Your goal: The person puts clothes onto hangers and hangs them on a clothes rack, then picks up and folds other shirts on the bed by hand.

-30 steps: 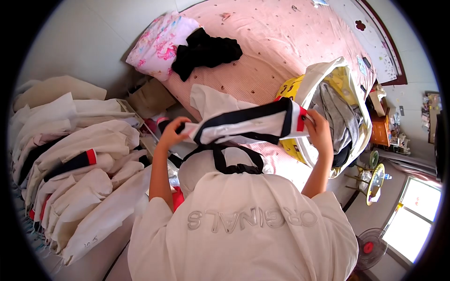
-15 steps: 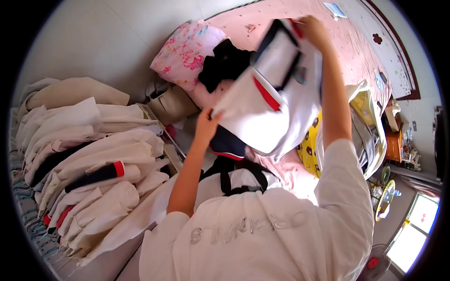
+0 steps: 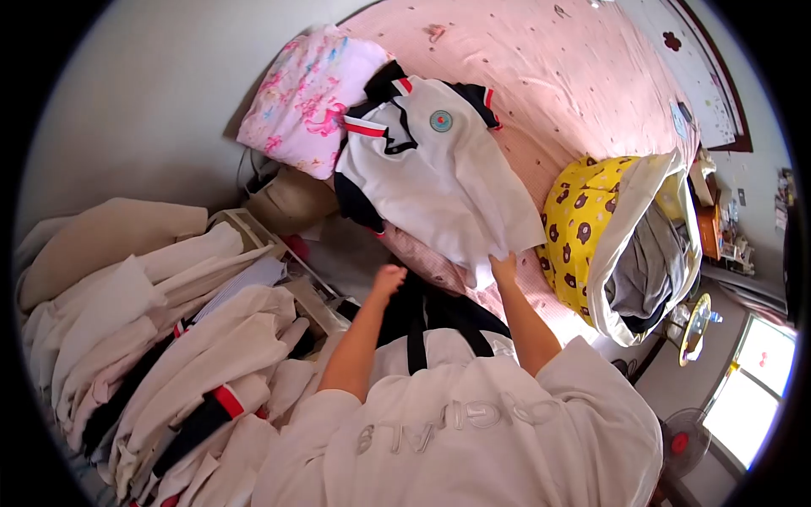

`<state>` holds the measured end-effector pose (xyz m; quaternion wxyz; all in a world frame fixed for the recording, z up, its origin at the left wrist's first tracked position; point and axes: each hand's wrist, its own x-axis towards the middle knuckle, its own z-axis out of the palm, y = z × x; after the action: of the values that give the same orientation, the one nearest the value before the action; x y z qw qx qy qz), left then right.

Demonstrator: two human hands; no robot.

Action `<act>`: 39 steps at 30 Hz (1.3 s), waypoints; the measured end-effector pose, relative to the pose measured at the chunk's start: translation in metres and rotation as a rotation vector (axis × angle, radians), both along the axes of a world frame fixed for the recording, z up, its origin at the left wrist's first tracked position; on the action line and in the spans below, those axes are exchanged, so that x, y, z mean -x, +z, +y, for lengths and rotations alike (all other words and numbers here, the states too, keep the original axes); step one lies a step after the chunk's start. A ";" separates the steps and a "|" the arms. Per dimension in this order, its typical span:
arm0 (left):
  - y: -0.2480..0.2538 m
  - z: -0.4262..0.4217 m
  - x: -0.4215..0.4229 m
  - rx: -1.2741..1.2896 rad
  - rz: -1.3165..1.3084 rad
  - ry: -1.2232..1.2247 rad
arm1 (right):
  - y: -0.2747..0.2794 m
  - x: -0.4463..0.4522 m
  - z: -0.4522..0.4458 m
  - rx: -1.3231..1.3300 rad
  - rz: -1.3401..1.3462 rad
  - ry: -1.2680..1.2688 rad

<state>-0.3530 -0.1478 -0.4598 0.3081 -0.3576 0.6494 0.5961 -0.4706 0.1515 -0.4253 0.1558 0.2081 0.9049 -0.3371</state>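
Note:
A white polo shirt [image 3: 448, 182] with navy sleeves, red-and-white trim and a round badge lies spread on the pink bed, collar away from me. My right hand [image 3: 504, 270] pinches its near hem. Just off the bed's near edge, my left hand [image 3: 389, 280] is curled closed, apart from the shirt, with nothing visible in it. Part of a black garment [image 3: 385, 83] shows beyond the shirt's collar.
A pink patterned pillow [image 3: 306, 101] sits at the bed's far left. To the right stands a yellow bear-print laundry basket [image 3: 578, 232] holding grey clothes [image 3: 646, 269]. Hanging clothes [image 3: 182, 334] crowd the left side, near a beige bag [image 3: 291, 201].
The polo shirt, held up in both hands before, now lies spread on the bed. My left hand has let go of it, and my right hand has come down to its hem.

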 end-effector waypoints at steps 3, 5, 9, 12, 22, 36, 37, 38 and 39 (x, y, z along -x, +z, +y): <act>0.040 0.070 0.002 -0.359 -0.248 0.158 | -0.010 -0.014 0.026 0.053 -0.067 -0.223; 0.032 0.094 0.010 -0.443 -0.233 0.086 | -0.027 -0.005 0.038 -0.004 0.034 -0.244; 0.060 0.123 0.047 -0.356 -0.155 -0.009 | 0.006 0.054 0.019 0.165 0.228 -0.346; 0.035 0.155 0.051 -0.320 -0.184 -0.013 | 0.019 0.097 0.005 0.465 0.155 -0.493; -0.026 0.220 0.058 -0.075 0.062 0.522 | 0.101 0.286 0.014 0.370 0.692 -0.910; 0.047 0.200 0.024 0.003 0.130 0.605 | -0.025 0.169 -0.007 -0.031 0.010 -0.454; 0.043 0.196 0.016 0.018 0.184 0.664 | -0.025 0.166 -0.006 -0.005 -0.047 -0.609; 0.039 0.192 0.009 0.033 0.239 0.723 | -0.024 0.164 -0.006 0.021 -0.104 -0.764; 0.050 0.187 0.012 0.015 0.221 0.850 | -0.028 0.162 -0.001 0.153 -0.151 -0.759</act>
<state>-0.3653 0.0395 -0.4101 -0.0383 -0.5294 0.4781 0.6998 -0.6328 0.1509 -0.4534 0.1011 0.5398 0.7220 -0.4208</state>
